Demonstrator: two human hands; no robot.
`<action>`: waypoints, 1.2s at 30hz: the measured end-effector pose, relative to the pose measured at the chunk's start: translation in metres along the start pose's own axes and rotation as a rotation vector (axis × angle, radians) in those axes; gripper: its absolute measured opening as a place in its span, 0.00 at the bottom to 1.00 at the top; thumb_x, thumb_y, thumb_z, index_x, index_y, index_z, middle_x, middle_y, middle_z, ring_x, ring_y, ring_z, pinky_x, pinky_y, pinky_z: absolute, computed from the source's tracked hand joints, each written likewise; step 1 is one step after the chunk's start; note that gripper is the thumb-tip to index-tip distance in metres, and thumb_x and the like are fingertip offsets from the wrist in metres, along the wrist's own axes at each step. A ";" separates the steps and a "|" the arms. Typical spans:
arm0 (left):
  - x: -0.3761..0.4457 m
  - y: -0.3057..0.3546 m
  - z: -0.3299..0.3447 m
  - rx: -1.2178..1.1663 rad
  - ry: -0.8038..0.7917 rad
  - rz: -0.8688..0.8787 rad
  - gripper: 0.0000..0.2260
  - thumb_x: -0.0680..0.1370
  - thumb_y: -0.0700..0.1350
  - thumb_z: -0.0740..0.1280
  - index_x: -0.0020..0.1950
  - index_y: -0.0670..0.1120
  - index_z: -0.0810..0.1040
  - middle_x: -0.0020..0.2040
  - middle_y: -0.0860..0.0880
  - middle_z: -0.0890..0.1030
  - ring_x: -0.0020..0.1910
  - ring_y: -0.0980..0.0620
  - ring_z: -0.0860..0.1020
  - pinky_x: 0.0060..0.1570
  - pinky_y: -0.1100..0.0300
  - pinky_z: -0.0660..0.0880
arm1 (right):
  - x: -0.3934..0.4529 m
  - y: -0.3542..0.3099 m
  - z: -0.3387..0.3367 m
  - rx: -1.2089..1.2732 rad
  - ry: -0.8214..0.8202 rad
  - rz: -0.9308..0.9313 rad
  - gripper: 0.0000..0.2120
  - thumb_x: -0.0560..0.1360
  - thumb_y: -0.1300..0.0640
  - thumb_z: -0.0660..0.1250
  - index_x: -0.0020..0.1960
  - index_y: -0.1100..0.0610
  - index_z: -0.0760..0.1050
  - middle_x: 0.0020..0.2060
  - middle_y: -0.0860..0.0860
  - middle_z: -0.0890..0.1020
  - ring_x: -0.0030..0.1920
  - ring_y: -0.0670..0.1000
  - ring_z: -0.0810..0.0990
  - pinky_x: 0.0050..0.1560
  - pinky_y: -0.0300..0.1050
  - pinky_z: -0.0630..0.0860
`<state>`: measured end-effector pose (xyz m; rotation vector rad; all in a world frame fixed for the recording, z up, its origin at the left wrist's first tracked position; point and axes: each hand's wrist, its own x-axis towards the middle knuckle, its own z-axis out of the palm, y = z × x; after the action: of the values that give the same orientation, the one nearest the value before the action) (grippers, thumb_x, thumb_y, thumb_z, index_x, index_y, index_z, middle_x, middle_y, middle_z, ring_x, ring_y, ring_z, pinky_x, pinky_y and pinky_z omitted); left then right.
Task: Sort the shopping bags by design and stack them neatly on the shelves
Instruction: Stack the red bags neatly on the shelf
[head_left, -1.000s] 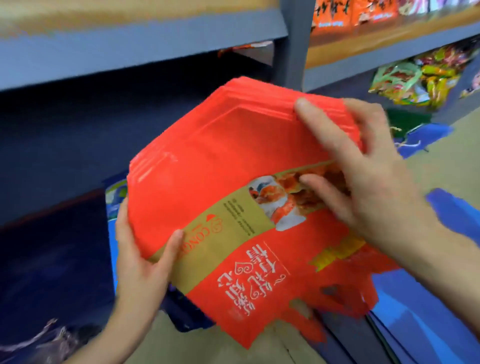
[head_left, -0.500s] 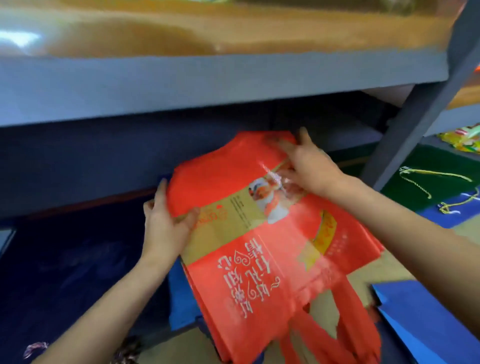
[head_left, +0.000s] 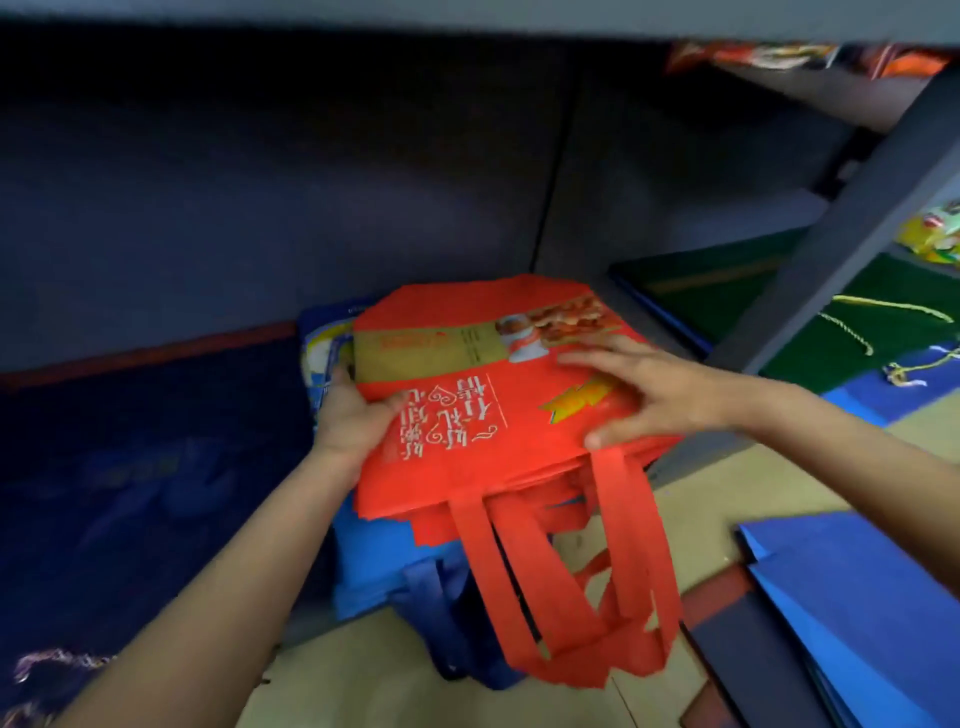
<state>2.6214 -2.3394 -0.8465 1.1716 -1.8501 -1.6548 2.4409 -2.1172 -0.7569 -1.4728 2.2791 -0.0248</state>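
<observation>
A: What are the fingers doing on the stack of red bags (head_left: 467, 415)?

B: The left hand (head_left: 353, 415) grips its left edge: the thumb lies curled on top by the white lettering, and the other fingers go underneath, out of sight.

A: And the right hand (head_left: 660, 395)?

B: Flat on top, fingers spread apart and nearly straight, fingertips (head_left: 571, 358) reaching towards the printed food picture. The thumb presses near the front edge, just above where the red handles (head_left: 571, 582) hang down.

A: Where does the stack sit?

B: On a pile of blue bags (head_left: 374, 561) showing beneath the left fingers, at the mouth of the dark lower shelf (head_left: 691, 452). To the right of the right hand lie green bags (head_left: 831, 332) and further blue bags (head_left: 872, 597).
</observation>
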 end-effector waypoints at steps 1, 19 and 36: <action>-0.002 0.001 -0.001 -0.055 -0.009 -0.043 0.27 0.72 0.37 0.71 0.66 0.51 0.65 0.57 0.42 0.79 0.52 0.44 0.79 0.56 0.45 0.76 | -0.017 0.002 0.001 -0.110 -0.112 0.007 0.51 0.61 0.29 0.68 0.75 0.40 0.46 0.76 0.49 0.45 0.76 0.53 0.45 0.74 0.57 0.47; -0.054 0.024 0.032 -0.367 0.125 0.035 0.31 0.76 0.30 0.61 0.74 0.50 0.56 0.62 0.45 0.75 0.51 0.50 0.76 0.54 0.53 0.75 | 0.004 0.002 0.026 -0.689 0.087 0.256 0.33 0.80 0.59 0.53 0.76 0.49 0.36 0.74 0.61 0.49 0.70 0.62 0.61 0.73 0.57 0.44; -0.014 0.049 0.111 -0.126 -0.062 0.188 0.41 0.72 0.30 0.61 0.76 0.59 0.49 0.66 0.43 0.67 0.60 0.45 0.74 0.63 0.56 0.70 | 0.000 0.017 0.026 0.213 0.013 0.113 0.40 0.70 0.40 0.68 0.75 0.46 0.52 0.72 0.54 0.62 0.72 0.52 0.60 0.69 0.39 0.56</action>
<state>2.5295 -2.2621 -0.8218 0.8759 -1.8023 -1.6908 2.4353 -2.1040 -0.7851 -1.2383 2.2856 -0.2369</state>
